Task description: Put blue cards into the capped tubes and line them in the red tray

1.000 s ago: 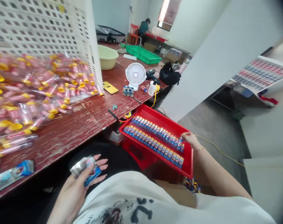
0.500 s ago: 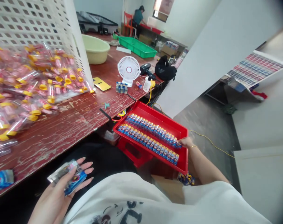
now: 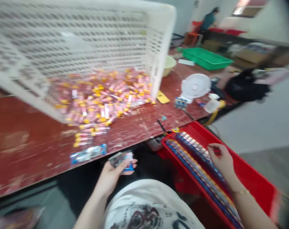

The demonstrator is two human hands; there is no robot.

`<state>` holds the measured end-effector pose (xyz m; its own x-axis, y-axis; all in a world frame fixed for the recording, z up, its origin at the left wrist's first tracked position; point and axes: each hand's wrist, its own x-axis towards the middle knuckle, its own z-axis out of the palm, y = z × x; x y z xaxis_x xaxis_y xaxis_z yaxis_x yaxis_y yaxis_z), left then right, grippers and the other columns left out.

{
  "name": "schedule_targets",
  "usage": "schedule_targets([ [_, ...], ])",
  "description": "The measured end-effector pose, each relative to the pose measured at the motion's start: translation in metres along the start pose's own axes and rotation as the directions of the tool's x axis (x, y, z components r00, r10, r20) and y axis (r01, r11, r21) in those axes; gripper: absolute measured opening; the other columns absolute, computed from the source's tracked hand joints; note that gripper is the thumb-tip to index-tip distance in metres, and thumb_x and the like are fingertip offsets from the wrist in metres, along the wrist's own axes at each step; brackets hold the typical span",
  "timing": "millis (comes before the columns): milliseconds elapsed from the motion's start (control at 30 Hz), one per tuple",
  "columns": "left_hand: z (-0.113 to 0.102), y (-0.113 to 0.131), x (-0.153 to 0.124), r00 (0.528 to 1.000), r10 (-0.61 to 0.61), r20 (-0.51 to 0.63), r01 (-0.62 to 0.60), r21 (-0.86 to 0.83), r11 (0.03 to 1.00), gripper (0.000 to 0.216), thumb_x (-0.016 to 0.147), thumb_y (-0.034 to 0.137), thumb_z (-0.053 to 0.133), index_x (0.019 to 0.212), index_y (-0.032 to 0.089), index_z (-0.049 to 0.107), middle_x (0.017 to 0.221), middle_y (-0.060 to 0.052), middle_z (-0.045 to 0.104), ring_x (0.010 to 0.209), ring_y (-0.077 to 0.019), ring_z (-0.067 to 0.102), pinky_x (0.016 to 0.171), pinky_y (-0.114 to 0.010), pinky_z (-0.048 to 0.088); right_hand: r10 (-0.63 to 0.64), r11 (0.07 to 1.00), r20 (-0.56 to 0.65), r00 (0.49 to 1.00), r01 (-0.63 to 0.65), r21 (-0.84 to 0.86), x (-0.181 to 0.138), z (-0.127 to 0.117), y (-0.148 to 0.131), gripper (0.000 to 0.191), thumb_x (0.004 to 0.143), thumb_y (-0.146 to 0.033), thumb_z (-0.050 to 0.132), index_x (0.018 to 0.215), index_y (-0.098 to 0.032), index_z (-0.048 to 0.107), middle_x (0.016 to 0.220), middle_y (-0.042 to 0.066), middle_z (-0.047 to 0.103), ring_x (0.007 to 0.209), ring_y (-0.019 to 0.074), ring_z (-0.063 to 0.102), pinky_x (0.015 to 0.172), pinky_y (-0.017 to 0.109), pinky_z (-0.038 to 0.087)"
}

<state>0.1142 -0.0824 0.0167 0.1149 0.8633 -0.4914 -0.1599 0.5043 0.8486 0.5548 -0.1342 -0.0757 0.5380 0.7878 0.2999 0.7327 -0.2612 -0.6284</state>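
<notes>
My left hand [image 3: 117, 170] holds blue-and-silver foil packets [image 3: 122, 160] between thumb and fingers, just off the table's front edge. My right hand [image 3: 222, 160] is over the red tray [image 3: 258, 178], its thumb and fingers curled together in a loop. Motion blur hides whether anything sits in those fingertips. Beneath it in the tray run two long rows of small blue pieces with yellow and white tops [image 3: 194, 168]. A blue-and-clear packet [image 3: 88, 153] lies on the table near the left hand, beside clear tubes with yellow caps [image 3: 84, 139].
A white perforated crate [image 3: 111, 38], tipped on its side, spills many pink-filled tubes [image 3: 104, 101] onto the worn red table [image 3: 27, 143]. Farther right are a yellow phone [image 3: 163, 97], a white fan [image 3: 196, 86], a green tray [image 3: 206, 58] and a black bag [image 3: 246, 86]. Another person [image 3: 208, 20] sits far back.
My view has swung left, bringing more of the crate in. My right hand has left the near end of the tray's row and moved back over the rows. The left hand keeps the packets.
</notes>
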Motion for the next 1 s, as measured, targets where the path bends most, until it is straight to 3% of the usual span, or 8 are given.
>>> schedule_targets([
  [67, -0.018, 0.011, 0.0, 0.999, 0.004, -0.035, -0.005, -0.018, 1.0, 0.039, 0.063, 0.038, 0.08, 0.088, 0.01, 0.072, 0.084, -0.015, 0.076, 0.071, -0.0238, 0.071, 0.058, -0.029, 0.058, -0.321, 0.934, 0.1, 0.942, 0.297, 0.198, 0.005, 0.052, -0.077, 0.016, 0.081, -0.029, 0.057, 0.093, -0.019, 0.059, 0.094, 0.009, 0.062, 0.084, 0.0216, 0.061, 0.075, 0.037, 0.051],
  [200, -0.055, 0.025, -0.008, 0.989, -0.016, -0.147, 0.001, -0.099, 0.995, 0.038, 0.063, 0.04, 0.08, 0.086, 0.011, 0.072, 0.085, -0.014, 0.075, 0.074, -0.0232, 0.07, 0.057, -0.029, 0.058, -0.739, 0.637, 0.229, 0.633, 0.547, 0.543, -0.013, 0.145, -0.236, 0.013, 0.086, -0.017, 0.049, 0.094, -0.023, 0.057, 0.095, 0.007, 0.063, 0.093, 0.0239, 0.059, 0.086, 0.042, 0.048],
  [333, -0.087, 0.026, -0.017, 0.967, -0.041, -0.253, -0.007, -0.185, 0.983, 0.039, 0.065, 0.042, 0.078, 0.089, 0.011, 0.073, 0.092, -0.015, 0.074, 0.081, -0.0235, 0.069, 0.058, -0.027, 0.058, -0.868, 0.488, 0.301, 0.396, 0.566, 0.664, -0.038, 0.216, -0.346, 0.021, 0.087, -0.013, 0.045, 0.096, -0.029, 0.055, 0.098, 0.002, 0.063, 0.096, 0.0226, 0.059, 0.09, 0.04, 0.049],
  [433, -0.106, 0.025, -0.017, 0.957, -0.048, -0.286, -0.022, -0.238, 0.971, 0.038, 0.066, 0.041, 0.078, 0.088, 0.011, 0.074, 0.09, -0.015, 0.075, 0.079, -0.022, 0.069, 0.059, -0.026, 0.057, -0.882, 0.47, 0.349, 0.316, 0.56, 0.682, -0.053, 0.253, -0.389, 0.026, 0.082, -0.007, 0.048, 0.095, -0.029, 0.055, 0.101, 0.002, 0.063, 0.101, 0.0245, 0.056, 0.093, 0.042, 0.047],
  [667, -0.137, 0.036, 0.008, 0.969, -0.102, -0.225, 0.036, -0.279, 0.96, 0.043, 0.065, 0.047, 0.077, 0.089, 0.011, 0.071, 0.082, -0.013, 0.074, 0.072, -0.0227, 0.07, 0.056, -0.028, 0.056, -0.752, 0.659, 0.503, 0.426, 0.481, 0.578, -0.061, 0.265, -0.404, 0.038, 0.077, -0.001, 0.049, 0.106, -0.024, 0.054, 0.088, 0.006, 0.061, 0.086, 0.0245, 0.058, 0.081, 0.042, 0.049],
  [767, -0.147, 0.049, 0.028, 0.985, -0.085, -0.149, 0.045, -0.254, 0.966, 0.042, 0.062, 0.044, 0.08, 0.086, 0.011, 0.072, 0.077, -0.01, 0.074, 0.067, -0.0205, 0.069, 0.057, -0.027, 0.056, -0.636, 0.754, 0.604, 0.481, 0.221, 0.618, -0.049, 0.238, -0.404, 0.045, 0.083, -0.014, 0.054, 0.124, -0.025, 0.041, 0.084, 0.001, 0.059, 0.066, 0.0152, 0.057, 0.067, 0.032, 0.051],
  [867, -0.152, 0.062, 0.047, 0.995, -0.088, -0.053, 0.072, -0.248, 0.966, 0.037, 0.058, 0.038, 0.084, 0.079, 0.011, 0.071, 0.072, -0.008, 0.073, 0.063, -0.0179, 0.067, 0.058, -0.027, 0.056, -0.513, 0.671, 0.652, 0.559, -0.212, 0.71, -0.04, 0.209, -0.412, 0.038, 0.087, -0.028, 0.055, 0.121, -0.028, 0.037, 0.091, 0.0, 0.058, 0.069, 0.0118, 0.059, 0.066, 0.028, 0.052],
  [1000, -0.146, 0.075, 0.063, 0.992, -0.117, 0.044, 0.124, -0.225, 0.966, 0.038, 0.063, 0.037, 0.082, 0.091, 0.013, 0.071, 0.078, -0.007, 0.073, 0.072, -0.0197, 0.068, 0.062, -0.03, 0.057, -0.437, 0.537, 0.598, 0.672, -0.339, 0.772, -0.043, 0.184, -0.422, 0.032, 0.086, -0.032, 0.06, 0.111, -0.027, 0.042, 0.09, 0.001, 0.058, 0.079, 0.014, 0.06, 0.071, 0.03, 0.053],
])
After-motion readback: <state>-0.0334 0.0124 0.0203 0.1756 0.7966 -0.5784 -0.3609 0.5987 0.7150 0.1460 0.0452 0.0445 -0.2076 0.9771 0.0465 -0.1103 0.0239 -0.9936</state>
